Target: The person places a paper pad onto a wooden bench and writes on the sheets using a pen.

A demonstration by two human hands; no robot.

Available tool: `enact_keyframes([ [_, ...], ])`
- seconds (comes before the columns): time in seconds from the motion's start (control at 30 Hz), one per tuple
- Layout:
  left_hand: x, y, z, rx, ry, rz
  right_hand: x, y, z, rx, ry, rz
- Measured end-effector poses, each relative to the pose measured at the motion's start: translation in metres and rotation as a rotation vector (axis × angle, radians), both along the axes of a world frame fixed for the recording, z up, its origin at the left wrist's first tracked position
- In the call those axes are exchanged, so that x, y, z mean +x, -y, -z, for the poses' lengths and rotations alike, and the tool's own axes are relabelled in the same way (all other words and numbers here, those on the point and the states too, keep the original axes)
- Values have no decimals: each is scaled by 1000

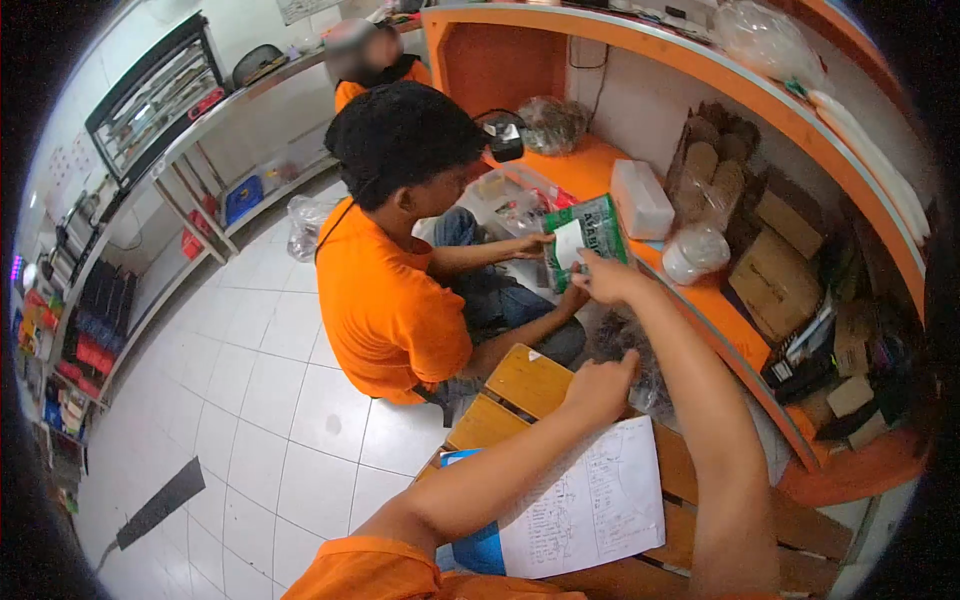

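My right hand (608,278) reaches forward, its index finger stretched out at the white label of a green packet (597,232); the other fingers are partly curled. A seated co-worker in orange (395,290) holds that packet with both hands. My left hand (600,388) hovers above the slatted wooden table, one finger extended and the rest mostly hidden behind the palm. Nothing shows in it. Below my left forearm, handwritten sheets (600,500) lie on a blue folder (478,552) on the wooden table (535,380).
An orange shelf unit (640,262) on the right bears a white plastic container (641,198), a round tub (695,252) and cardboard boxes (775,285). Behind the co-worker is a clear plastic bin (490,195). Another person sits farther back. Metal shelving (150,290) lines the left wall.
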State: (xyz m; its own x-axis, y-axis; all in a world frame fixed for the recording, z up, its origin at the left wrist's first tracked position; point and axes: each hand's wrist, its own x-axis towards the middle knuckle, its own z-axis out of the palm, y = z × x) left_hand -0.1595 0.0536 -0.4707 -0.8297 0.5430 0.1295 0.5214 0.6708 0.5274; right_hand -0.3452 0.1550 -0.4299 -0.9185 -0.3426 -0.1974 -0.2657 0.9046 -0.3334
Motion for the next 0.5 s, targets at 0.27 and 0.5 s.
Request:
enact_keyframes([
  [0.27,-5,-2,13,19,28,18,-2,-32,-4,-273,-157,-84],
  [0.5,3,4,-3,43,11,25,131,-125,14,-388,-188,86],
])
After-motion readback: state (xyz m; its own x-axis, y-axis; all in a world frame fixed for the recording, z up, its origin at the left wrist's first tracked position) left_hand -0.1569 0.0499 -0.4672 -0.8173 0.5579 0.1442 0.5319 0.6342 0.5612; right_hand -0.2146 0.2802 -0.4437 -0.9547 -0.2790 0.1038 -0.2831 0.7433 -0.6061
